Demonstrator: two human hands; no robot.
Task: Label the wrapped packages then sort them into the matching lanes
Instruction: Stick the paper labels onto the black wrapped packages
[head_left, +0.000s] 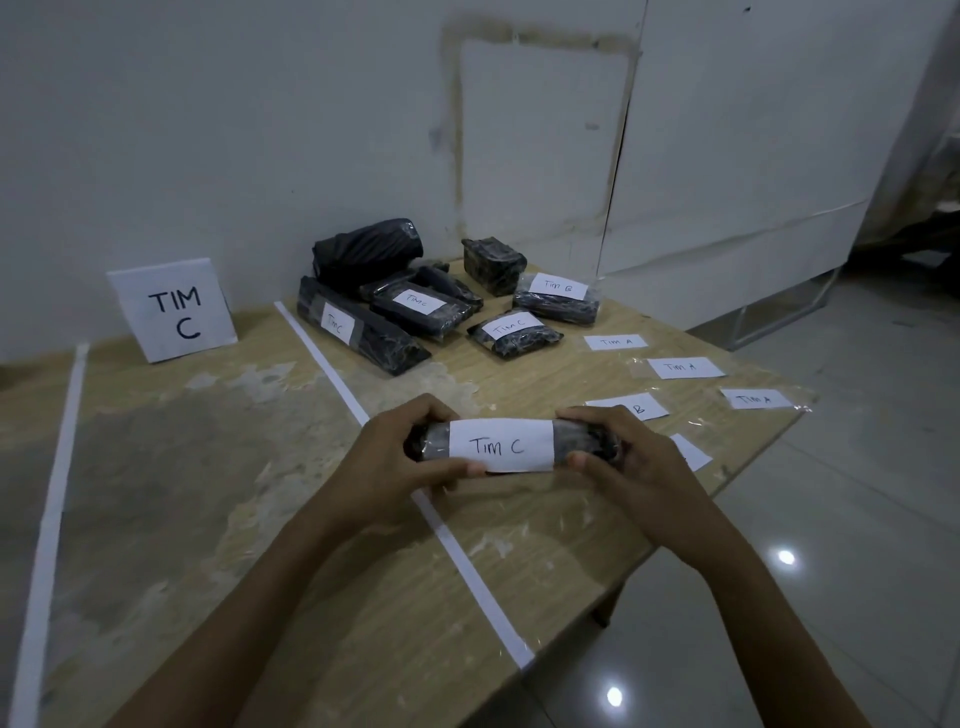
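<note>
- Black wrapped package with "Tim C" label, held just above the table, over the white lane strip.
- Left hand and right hand each grip one end.
- Press the label edges flat, then set it left, in the lane with the "TIM C" sign.

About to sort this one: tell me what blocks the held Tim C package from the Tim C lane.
Nothing visible: the black wrapped package labelled Tim C sits beside the white tape line; the lane's bare wooden table beyond is open.
</note>
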